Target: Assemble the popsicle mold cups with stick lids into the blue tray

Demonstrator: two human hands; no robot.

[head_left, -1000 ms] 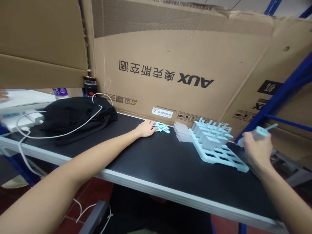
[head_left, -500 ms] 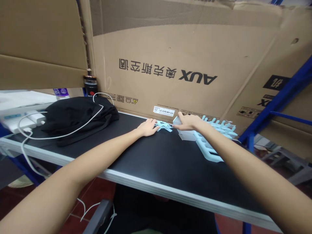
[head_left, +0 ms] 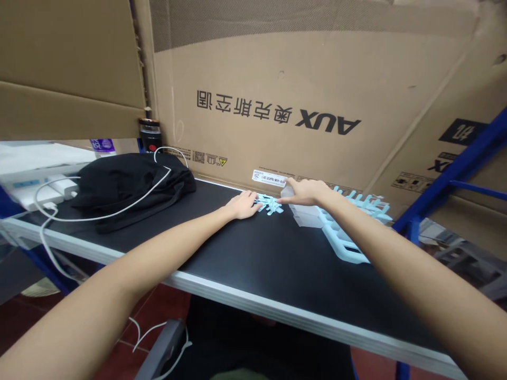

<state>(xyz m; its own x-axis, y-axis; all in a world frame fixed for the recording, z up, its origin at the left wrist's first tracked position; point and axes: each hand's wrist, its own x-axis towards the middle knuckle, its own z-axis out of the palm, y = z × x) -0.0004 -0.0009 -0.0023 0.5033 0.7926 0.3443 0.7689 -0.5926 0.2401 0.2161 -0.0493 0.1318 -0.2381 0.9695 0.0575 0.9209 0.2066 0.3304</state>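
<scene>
A small pile of light-blue plastic pieces (head_left: 271, 205) lies on the black tabletop between my hands. At its left edge rests my left hand (head_left: 241, 205), palm down, fingers stretched out and touching or very near the pieces. My right hand (head_left: 308, 192) is over the left end of a clear plastic box (head_left: 309, 217), thumb and fingers either side of that end. Its thumb reaches the pile's right edge. Part of the box is hidden behind this hand. Right beside the box stands a light-blue plastic rack (head_left: 348, 249) with upright prongs, partly covered by my right forearm.
A large cardboard panel (head_left: 253, 63) stands along the table's back. On the left lie black cloth (head_left: 130, 184), a white cable (head_left: 119, 215) and white chargers (head_left: 63, 187). A dark jar (head_left: 150, 137) stands behind them. A blue metal frame (head_left: 447, 179) rises at right. The table's metal edge (head_left: 237, 295) runs in front.
The pile of light-blue pieces looks rearranged and more bunched together. My right thumb now reaches the pile. The whole view has shifted slightly; my left hand stays beside the pieces.
</scene>
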